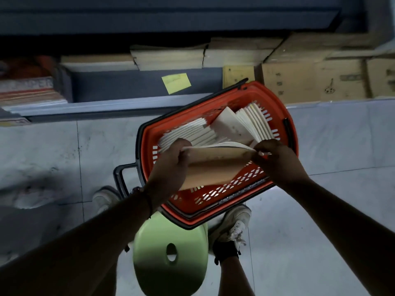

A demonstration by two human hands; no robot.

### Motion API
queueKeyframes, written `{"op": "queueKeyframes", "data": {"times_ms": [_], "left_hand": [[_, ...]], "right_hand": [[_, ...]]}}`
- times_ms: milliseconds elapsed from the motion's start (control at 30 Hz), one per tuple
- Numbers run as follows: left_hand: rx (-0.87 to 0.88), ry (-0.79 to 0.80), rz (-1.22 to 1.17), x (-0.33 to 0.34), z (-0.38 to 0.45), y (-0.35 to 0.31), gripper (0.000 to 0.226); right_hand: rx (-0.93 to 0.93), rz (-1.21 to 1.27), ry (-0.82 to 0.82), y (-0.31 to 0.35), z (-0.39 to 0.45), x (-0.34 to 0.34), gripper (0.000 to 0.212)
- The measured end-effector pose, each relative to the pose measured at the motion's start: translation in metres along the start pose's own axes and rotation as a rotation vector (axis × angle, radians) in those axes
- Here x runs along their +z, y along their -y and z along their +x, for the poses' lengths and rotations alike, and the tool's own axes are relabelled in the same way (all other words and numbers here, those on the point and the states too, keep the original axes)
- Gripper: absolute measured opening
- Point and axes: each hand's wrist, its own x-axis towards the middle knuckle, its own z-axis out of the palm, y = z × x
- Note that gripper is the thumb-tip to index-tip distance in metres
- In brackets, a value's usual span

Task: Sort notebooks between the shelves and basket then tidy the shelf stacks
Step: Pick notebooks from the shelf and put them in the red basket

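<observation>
Tan-covered notebook [213,165], pages cream, bowed, left hand [171,161] and right hand [275,159] pinching its ends, over orange basket [215,201]

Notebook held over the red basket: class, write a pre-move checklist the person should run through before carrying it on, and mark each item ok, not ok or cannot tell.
1. Left hand grips the notebook at its left end: ok.
2. Right hand pinches its right end: ok.
3. Notebook lifted free of the notebooks in the basket: cannot tell, the view is from above.
4. Red basket resting steadily on the green stool: cannot tell, it overhangs the seat.
5. Room on the shelf stacks: cannot tell, too dark and blurred.
6. Floor beside the shoes free to step: ok.
</observation>
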Motion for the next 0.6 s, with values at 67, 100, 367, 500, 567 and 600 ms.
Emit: {"op": "queueKeyframes", "data": {"times_ms": [67, 100, 367, 500, 567, 600], "left_hand": [[0.057, -0.013, -0.072, -0.03, 0.007, -0.028, 0.009], [0.076, -0.006, -0.101, -0.046, 0.01, -0.043, 0.01], [-0.042, -0.072, -0.476, -0.154, 0.032, -0.13, 0.012], [-0.166, -0.052, -0.78, -0.198, 0.023, -0.153, 0.044], [-0.191, 0.069, -0.775, -0.217, 0.005, -0.164, 0.045], [-0.2, 0.125, -0.726, -0.224, -0.007, -0.169, 0.043]], "right_hand": [[0.106, 0.264, 0.0, 0.013, -0.004, -0.021, 0.026], [0.149, 0.404, 0.026, 0.023, -0.008, -0.033, 0.039], [0.248, 1.008, 0.332, 0.119, -0.036, -0.066, 0.047], [0.227, 1.132, 0.221, 0.175, -0.054, -0.077, 0.038], [0.189, 1.132, 0.19, 0.198, -0.063, -0.087, 0.038], [0.173, 1.133, 0.174, 0.21, -0.067, -0.094, 0.036]]}}
